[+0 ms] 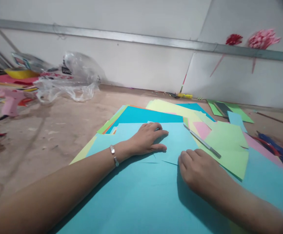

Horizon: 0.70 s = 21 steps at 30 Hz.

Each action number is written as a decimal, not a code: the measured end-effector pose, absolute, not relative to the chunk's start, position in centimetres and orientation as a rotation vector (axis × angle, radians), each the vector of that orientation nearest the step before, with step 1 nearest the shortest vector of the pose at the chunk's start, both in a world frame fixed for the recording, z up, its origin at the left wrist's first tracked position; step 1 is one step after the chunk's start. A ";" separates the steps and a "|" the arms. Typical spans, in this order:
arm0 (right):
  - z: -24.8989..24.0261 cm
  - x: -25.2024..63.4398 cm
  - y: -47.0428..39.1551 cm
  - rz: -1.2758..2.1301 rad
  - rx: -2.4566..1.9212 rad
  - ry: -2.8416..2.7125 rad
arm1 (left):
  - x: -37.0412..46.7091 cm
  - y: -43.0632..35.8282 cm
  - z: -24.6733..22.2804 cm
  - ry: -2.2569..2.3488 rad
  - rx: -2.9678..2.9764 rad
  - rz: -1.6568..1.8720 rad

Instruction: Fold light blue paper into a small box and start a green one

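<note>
A large light-blue sheet of paper (141, 198) lies in front of me, with a few short slits or lines near its middle. My left hand (149, 138) rests on light-blue paper, its thumb and fingers apart and holding nothing. Lower and to the right, my right hand (197, 167) is closed, knuckles up, on the blue sheet beside one slit. Its fingertips are hidden, so anything in them cannot be made out. Just above it, a slim silver craft knife or pen (202, 142) lies across pale-green paper pieces (229, 143).
More coloured sheets (153, 114) are stacked behind my hands. Left are a pink glue gun (11, 100), a clear plastic bag (78, 78) and yellow tape (21, 73). Blue-handled pliers (280, 149) lie right. Red (234, 39) and pink flowers (263, 39) hang at the wall rail.
</note>
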State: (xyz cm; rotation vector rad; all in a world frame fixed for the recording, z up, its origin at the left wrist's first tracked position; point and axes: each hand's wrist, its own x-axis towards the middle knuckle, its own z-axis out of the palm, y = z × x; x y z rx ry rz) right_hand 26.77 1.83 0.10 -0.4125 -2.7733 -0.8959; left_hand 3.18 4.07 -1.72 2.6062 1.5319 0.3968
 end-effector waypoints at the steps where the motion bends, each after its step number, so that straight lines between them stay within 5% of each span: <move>1: 0.1 26.7 1.8 -0.924 -0.402 -2.753 | 3.1 4.1 -1.8 1.527 2.605 0.410; 21: 0.0 26.1 1.4 -0.847 -0.201 -2.760 | 3.1 4.4 -1.9 1.405 2.516 0.526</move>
